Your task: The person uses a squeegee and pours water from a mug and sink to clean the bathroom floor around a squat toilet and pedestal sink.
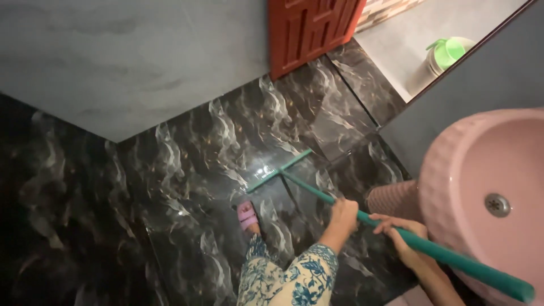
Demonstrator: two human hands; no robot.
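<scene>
We look down on a dark marbled floor (187,170), glossy and wet-looking, that runs off to the left and toward the top of the view. A grey wall (124,56) closes it along the upper left, a red panelled door (309,28) stands at the top, and a second grey wall (487,85) hems it in on the right. Beside the door a paler strip of floor opens out, where a green bucket (450,51) sits well apart from us. The widest free stretch lies left of the squeegee head.

Our left hand (344,214) is closed around the green handle (396,235) of a floor squeegee (279,171), about midway down the shaft. Our right hand (403,232) wraps the same handle just above it, fingers curled over the top. The handle slants from the lower right corner up and left to the crossbar, which rests on the floor ahead of a foot in a pink sandal (247,214).

A pink washbasin (481,170) crowds the right edge, close over the upper handle, with its ribbed pedestal near the right hand. The basin is cut off by the frame, as is the handle's end. The blade's contact with the floor is hard to make out in the glare, and a blue floral trouser leg (289,277) hides the tiles below.
</scene>
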